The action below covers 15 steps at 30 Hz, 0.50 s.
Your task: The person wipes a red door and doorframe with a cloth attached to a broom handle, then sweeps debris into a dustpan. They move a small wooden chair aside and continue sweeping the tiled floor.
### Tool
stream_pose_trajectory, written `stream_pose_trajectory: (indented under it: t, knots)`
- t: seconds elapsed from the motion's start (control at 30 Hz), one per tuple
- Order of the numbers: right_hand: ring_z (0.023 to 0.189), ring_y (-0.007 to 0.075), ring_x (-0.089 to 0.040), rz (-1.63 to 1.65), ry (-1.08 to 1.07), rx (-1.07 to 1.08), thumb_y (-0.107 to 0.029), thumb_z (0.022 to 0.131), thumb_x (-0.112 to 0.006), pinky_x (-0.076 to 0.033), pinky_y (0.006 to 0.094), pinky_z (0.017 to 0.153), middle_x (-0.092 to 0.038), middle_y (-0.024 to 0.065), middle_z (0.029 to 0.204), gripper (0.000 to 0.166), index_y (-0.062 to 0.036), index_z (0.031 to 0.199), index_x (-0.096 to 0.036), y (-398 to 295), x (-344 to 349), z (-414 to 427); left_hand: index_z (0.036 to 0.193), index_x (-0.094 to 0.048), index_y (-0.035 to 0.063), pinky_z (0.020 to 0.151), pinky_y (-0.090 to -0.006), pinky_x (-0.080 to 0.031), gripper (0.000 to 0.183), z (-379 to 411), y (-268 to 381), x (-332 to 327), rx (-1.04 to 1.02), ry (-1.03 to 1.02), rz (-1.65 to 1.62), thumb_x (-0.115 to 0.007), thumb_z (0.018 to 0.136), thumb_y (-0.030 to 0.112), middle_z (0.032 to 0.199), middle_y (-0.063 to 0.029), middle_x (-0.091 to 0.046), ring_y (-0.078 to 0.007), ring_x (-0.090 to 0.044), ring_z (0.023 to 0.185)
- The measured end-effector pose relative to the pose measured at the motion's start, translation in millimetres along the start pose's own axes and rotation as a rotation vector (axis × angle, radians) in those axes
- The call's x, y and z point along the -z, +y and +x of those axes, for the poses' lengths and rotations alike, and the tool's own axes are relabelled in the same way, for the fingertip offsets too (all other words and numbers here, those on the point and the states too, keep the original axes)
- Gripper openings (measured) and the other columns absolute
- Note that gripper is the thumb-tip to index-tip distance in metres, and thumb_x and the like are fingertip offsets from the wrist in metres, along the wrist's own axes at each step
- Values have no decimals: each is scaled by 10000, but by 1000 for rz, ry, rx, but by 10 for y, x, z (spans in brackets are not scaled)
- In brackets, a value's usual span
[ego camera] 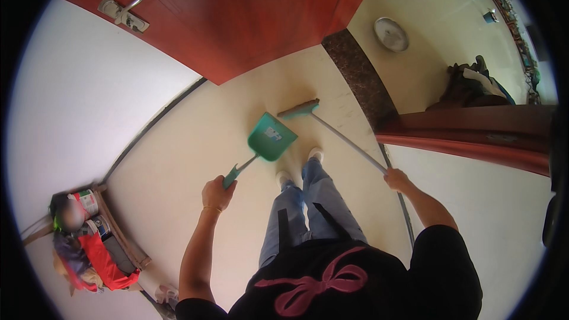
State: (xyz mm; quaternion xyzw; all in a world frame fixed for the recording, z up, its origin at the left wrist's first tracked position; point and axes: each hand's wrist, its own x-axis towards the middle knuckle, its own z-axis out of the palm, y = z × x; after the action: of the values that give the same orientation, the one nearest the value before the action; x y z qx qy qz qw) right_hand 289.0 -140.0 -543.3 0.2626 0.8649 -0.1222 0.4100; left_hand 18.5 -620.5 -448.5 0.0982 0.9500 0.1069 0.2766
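My left hand [218,194] grips the green handle of a dustpan [268,142], whose pan sits low by the floor just ahead of my feet. A pale sticker is on the pan's inside. On the other side, my right hand [398,180] is closed around the grey pole of a broom [349,141]. The broom's green head [300,110], with brownish bristles, lies just beyond the dustpan and to its right, close to the pan's edge. Faint dark specks [344,106] mark the cream floor [186,142] right of the broom head; what they are is unclear.
A red wooden door [231,18] stands ajar ahead. A dark stone threshold [358,71] leads to a room with a round metal basin [391,34] and a heap of dark cloth [471,84]. At lower left, a wooden rack [120,226] holds tubs and a red bag [104,262].
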Motion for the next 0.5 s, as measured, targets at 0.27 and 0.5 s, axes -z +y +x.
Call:
stream_pose_trajectory:
  t: [0.27, 0.5]
  knots:
    - [430, 272, -535, 603, -166, -73, -159, 802, -458, -424, 388, 373, -514, 182, 612, 219, 33, 698, -460, -627, -69, 120, 688, -524, 30, 576, -421, -430, 297, 315, 267, -63, -125, 41, 51, -568, 735, 320, 646, -173, -565, -353, -540, 645]
    - [410, 235, -526, 973, -360, 34, -107, 757, -460, -404, 373, 359, -501, 158, 469, 270, 50, 543, -514, -1572, -1113, 66, 699, -524, 29, 581, -426, -432, 297, 393, 233, -119, -109, 5, 71, -566, 739, 321, 658, -169, -568, -345, -547, 649]
